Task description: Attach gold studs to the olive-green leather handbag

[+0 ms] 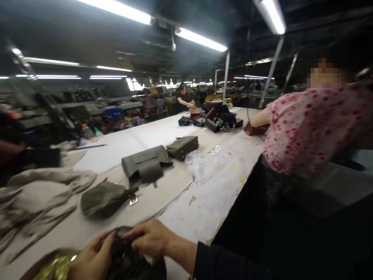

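Note:
At the bottom of the head view, my left hand is closed on a dark, soft item that looks like a bag piece; its exact kind is blurred. Across it, my right hand has its fingers bent, gripping the upper edge of the same item. Left of it stands a brown bowl with shiny gold metal pieces, partly behind my left wrist. Just beyond my hands lies a crumpled olive-green pouch with a strap and metal buckle.
Grey-green bags lie mid-table, beside clear plastic film. Beige cloth is heaped at left. A person in a pink-spotted top leans over the right edge. Farther off, dark and brown bags are piled near another person.

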A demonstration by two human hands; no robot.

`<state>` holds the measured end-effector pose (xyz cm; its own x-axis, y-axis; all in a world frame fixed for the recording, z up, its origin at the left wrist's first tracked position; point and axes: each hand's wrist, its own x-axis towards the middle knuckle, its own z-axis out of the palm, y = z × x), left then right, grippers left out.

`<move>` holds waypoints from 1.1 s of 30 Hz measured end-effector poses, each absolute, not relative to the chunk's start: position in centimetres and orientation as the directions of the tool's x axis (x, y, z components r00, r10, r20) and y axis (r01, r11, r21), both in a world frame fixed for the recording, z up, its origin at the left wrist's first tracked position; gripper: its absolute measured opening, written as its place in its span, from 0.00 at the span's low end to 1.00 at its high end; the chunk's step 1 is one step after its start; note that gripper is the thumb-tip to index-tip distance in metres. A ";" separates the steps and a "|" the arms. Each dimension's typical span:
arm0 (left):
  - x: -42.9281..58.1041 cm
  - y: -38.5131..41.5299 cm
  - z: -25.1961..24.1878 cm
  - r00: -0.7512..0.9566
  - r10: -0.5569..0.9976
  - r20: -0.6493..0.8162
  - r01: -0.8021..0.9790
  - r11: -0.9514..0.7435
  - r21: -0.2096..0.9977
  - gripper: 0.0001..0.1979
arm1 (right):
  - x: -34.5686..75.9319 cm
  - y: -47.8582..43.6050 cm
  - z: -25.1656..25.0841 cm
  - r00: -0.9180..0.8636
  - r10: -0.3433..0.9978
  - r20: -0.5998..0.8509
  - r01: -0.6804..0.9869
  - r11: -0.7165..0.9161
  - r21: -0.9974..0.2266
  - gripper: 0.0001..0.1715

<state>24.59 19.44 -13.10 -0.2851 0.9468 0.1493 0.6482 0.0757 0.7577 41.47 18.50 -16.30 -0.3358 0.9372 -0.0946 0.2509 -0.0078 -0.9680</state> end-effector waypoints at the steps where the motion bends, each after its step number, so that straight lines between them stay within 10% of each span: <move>1: 23.9 18.7 -13.5 -0.340 0.934 0.111 0.626 0.137 0.768 0.17 | 41.2 18.4 -16.6 -0.352 0.926 -0.135 0.182 -0.074 -0.981 0.33; 10: 24.4 18.5 -14.8 -0.424 0.906 0.004 0.443 0.204 0.873 0.31 | 42.8 17.3 -15.0 -0.399 0.911 -0.101 0.216 -0.013 -0.976 0.31; 33: 24.9 17.6 -14.5 -0.411 0.910 0.060 0.347 0.095 0.933 0.23 | 43.4 14.8 -11.0 -0.496 0.868 0.014 0.673 0.394 -0.626 0.27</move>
